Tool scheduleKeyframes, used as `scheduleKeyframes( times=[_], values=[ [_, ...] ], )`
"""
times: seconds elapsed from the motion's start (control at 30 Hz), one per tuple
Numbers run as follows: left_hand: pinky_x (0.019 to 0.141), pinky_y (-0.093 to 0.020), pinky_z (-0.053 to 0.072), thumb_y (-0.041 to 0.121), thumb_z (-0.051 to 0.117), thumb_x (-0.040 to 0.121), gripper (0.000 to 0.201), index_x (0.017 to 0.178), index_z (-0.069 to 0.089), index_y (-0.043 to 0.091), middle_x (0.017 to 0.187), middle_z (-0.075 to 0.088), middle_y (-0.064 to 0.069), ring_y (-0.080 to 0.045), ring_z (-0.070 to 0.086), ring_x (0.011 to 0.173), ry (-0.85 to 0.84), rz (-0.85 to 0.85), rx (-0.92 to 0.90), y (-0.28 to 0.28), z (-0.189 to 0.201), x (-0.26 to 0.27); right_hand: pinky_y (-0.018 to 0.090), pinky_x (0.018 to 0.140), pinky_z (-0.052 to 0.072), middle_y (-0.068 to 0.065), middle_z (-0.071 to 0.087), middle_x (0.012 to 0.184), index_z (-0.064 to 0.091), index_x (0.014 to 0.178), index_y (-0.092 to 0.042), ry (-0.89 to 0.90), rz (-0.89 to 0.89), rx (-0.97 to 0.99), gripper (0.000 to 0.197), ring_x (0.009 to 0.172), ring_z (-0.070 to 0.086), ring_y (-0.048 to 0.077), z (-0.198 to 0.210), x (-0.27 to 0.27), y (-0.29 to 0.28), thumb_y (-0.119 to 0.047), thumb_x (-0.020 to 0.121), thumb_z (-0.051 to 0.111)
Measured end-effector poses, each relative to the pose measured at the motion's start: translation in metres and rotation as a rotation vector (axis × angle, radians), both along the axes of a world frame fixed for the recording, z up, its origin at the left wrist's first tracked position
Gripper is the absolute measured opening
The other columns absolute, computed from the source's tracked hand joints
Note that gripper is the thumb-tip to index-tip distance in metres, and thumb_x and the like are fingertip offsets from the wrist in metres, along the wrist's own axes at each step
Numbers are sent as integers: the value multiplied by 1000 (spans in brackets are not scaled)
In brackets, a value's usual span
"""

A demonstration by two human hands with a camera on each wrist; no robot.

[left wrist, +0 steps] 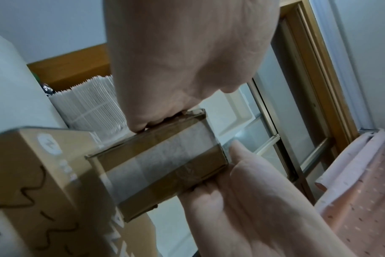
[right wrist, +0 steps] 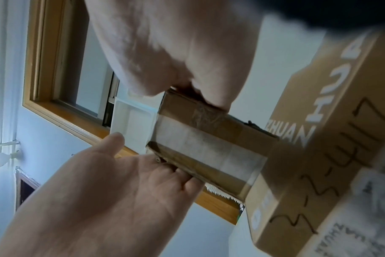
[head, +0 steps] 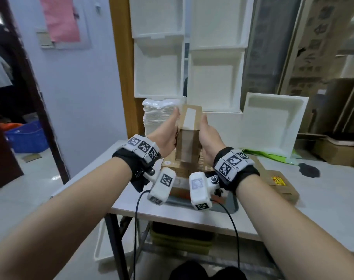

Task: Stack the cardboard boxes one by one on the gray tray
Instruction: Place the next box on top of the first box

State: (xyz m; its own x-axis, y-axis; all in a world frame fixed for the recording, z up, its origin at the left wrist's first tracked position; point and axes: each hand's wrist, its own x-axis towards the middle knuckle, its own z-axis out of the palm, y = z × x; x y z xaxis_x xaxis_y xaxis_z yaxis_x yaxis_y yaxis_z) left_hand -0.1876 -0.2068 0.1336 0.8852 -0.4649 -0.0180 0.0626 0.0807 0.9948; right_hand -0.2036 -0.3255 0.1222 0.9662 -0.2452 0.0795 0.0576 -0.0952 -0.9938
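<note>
A small upright cardboard box (head: pixel 189 138) with a white tape strip stands on end, its lower end against the top of a larger printed cardboard box (head: pixel 171 164). That larger box lies in the gray tray (head: pixel 230 205) at the table's front. My left hand (head: pixel 168 130) grips the small box's left side and my right hand (head: pixel 209 134) its right side, thumbs toward me and fingers behind. The left wrist view shows the small box (left wrist: pixel 165 163) between my left hand (left wrist: pixel 187 60) and right hand (left wrist: pixel 242 200). The right wrist view shows the same box (right wrist: pixel 204 149) and the larger one (right wrist: pixel 319 139).
A flat cardboard box (head: pixel 279 184) with a yellow label lies on the table right of the tray, near a dark stain (head: pixel 309 169). White foam trays (head: pixel 273 122) and a stack of white bags (head: pixel 160 114) stand close behind. The table's left edge drops off beside my left arm.
</note>
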Motion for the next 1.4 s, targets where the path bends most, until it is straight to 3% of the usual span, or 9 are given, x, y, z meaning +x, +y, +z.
scheduleKeyframes(
  times=[0.2, 0.4, 0.57, 0.67, 0.8, 0.93, 1.1, 1.23, 1.4],
  values=[
    [86, -30, 50, 70, 15, 94, 83, 139, 54, 13, 134, 62, -10, -22, 60, 120, 36, -9, 29, 14, -9, 7, 46, 107, 42, 8, 63, 129, 55, 133, -15, -4, 5, -81, 79, 119, 58, 30, -28, 40, 10, -62, 75, 29],
    [80, -27, 49, 69, 14, 95, 83, 143, 48, 12, 139, 57, -11, -22, 55, 125, 63, 8, 13, 14, -33, 16, 28, 86, 33, 13, 56, 133, 50, 135, -4, 36, -38, -212, 48, 120, 51, 30, -25, 15, 11, -31, 102, 29],
    [88, -30, 48, 75, 14, 90, 91, 150, 36, 10, 150, 45, -12, -24, 43, 138, 141, 29, -11, 18, -45, 26, 35, 109, 30, 8, 35, 156, 27, 152, -13, -6, -71, -216, 52, 139, 37, 29, -25, 16, 10, -32, 103, 30],
    [121, -42, 18, 84, 18, 81, 106, 156, 16, 9, 163, 20, -9, -22, 18, 150, 187, 72, 22, 22, -54, 31, 35, 112, 27, 3, 31, 159, 19, 155, -21, -69, -69, -182, 55, 143, 31, 28, -25, 14, 3, -34, 104, 32],
    [122, -39, 3, 79, 15, 87, 100, 156, 0, 9, 165, -1, -8, -22, 1, 152, 192, 132, 8, 21, -53, 33, 31, 104, 36, -3, 55, 136, 49, 140, -21, -129, -79, -147, 43, 127, 49, 20, -27, 11, -12, -31, 101, 35],
    [123, -41, 9, 80, 17, 86, 101, 156, 12, 7, 162, 20, -14, -26, 19, 150, 249, 88, -38, 14, -58, 33, 28, 80, 44, -1, 63, 99, 64, 104, -19, -106, -113, -96, 32, 99, 57, 21, -26, 10, -31, -10, 99, 34],
    [100, -38, 44, 75, 19, 90, 91, 142, 45, 5, 134, 60, -15, -27, 56, 125, 242, 58, -88, -2, -68, 29, 17, 59, 42, -3, 57, 85, 62, 104, -19, -82, -134, -96, 35, 82, 53, 17, -29, 5, -48, -5, 96, 31],
    [105, -37, 43, 73, 18, 92, 88, 141, 47, 7, 134, 61, -14, -26, 55, 126, 187, 43, -124, -11, -63, 26, 31, 84, 39, 7, 60, 114, 58, 122, -16, 10, -107, -61, 49, 106, 54, 25, -31, 0, -51, -51, 100, 30],
    [105, -37, 41, 69, 15, 95, 82, 145, 44, 11, 142, 55, -12, -24, 51, 131, 103, 18, -150, -12, -47, 28, 37, 107, 30, 9, 44, 149, 39, 147, -10, 70, -81, -45, 77, 140, 36, 27, -31, -9, -50, -63, 97, 13]
  ],
)
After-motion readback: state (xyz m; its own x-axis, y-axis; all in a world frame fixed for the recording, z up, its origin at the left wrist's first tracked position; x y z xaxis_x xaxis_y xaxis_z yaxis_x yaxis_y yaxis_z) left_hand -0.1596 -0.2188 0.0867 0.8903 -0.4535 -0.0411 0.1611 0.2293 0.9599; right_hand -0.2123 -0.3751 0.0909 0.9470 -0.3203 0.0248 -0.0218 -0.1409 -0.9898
